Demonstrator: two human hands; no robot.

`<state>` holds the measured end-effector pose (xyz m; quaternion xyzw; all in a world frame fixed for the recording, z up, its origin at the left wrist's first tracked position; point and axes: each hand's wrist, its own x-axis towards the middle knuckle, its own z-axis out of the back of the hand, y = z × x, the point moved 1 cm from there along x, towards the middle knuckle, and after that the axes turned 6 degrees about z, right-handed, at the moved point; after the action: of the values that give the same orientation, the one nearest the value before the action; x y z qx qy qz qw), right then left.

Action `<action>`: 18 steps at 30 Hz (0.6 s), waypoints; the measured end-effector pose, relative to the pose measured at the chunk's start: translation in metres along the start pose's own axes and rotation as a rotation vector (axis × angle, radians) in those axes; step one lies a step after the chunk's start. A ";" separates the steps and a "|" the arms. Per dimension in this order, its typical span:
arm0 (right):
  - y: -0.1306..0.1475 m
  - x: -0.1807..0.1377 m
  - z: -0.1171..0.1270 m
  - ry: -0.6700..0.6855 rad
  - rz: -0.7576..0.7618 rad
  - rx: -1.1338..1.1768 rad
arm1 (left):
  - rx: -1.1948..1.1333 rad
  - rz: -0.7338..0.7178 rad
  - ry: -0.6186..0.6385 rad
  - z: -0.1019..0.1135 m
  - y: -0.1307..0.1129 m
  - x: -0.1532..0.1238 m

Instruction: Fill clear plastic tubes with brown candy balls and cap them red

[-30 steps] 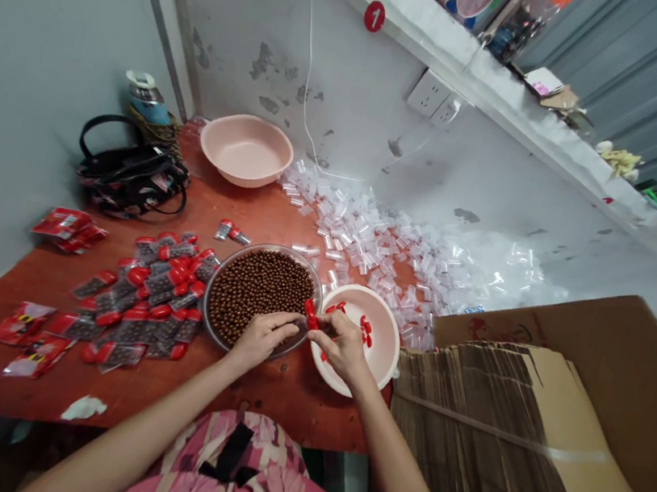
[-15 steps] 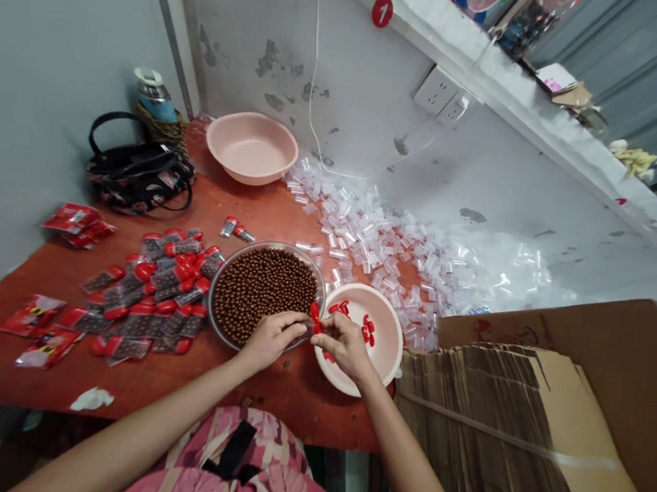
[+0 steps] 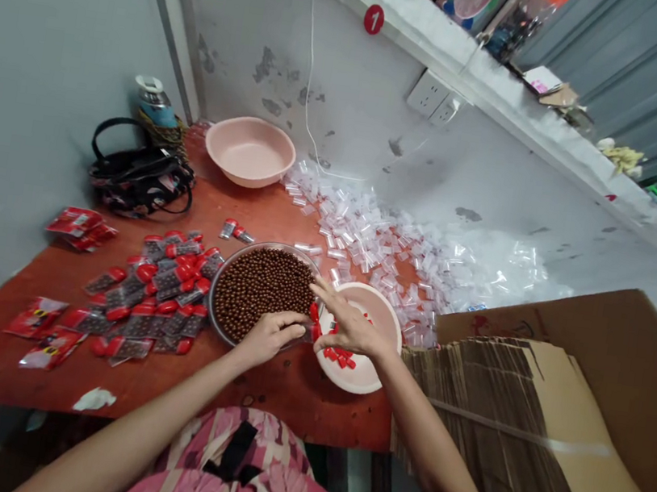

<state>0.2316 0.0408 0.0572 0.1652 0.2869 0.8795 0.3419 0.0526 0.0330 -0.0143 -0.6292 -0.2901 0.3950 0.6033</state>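
My left hand (image 3: 270, 334) rests at the near rim of a metal bowl (image 3: 226, 264) full of small brown balls. Its fingers pinch a small tube with a red cap (image 3: 312, 331) at the bowl's right edge. My right hand (image 3: 349, 324) hovers over a pink bowl (image 3: 368, 374) that holds several red caps (image 3: 341, 356). The right thumb meets the red cap, while the index finger stretches out toward the brown balls. Whether the right hand grips anything is unclear.
Several filled red-capped tubes (image 3: 159, 299) lie in a heap left of the metal bowl, with red packets (image 3: 78, 223) further left. Clear empty tubes (image 3: 378, 241) are scattered along the wall. An empty pink basin (image 3: 249, 152) and a black bag (image 3: 139, 179) sit at the back. Flattened cardboard (image 3: 522, 436) lies at right.
My right hand has spread and shifted a little forward over the pink bowl, its index finger now stretched toward the balls. The left hand stays at the metal bowl's rim.
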 end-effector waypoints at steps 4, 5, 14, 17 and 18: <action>0.005 0.004 0.006 0.066 0.134 -0.101 | -0.215 0.112 -0.017 -0.001 0.007 -0.003; 0.004 0.003 0.003 0.017 0.117 -0.135 | -0.309 0.151 -0.042 -0.002 0.009 -0.003; 0.001 -0.009 -0.049 -0.384 -0.064 -0.263 | -0.793 0.239 -0.149 -0.013 0.002 -0.003; 0.004 -0.008 -0.057 -0.372 -0.101 -0.316 | -0.792 0.235 -0.142 -0.015 0.000 -0.002; 0.004 -0.007 -0.059 -0.370 -0.118 -0.335 | -0.792 0.236 -0.135 -0.016 0.000 -0.001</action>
<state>0.2057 0.0102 0.0131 0.2472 0.0788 0.8482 0.4617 0.0659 0.0234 -0.0150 -0.8141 -0.3843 0.3599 0.2451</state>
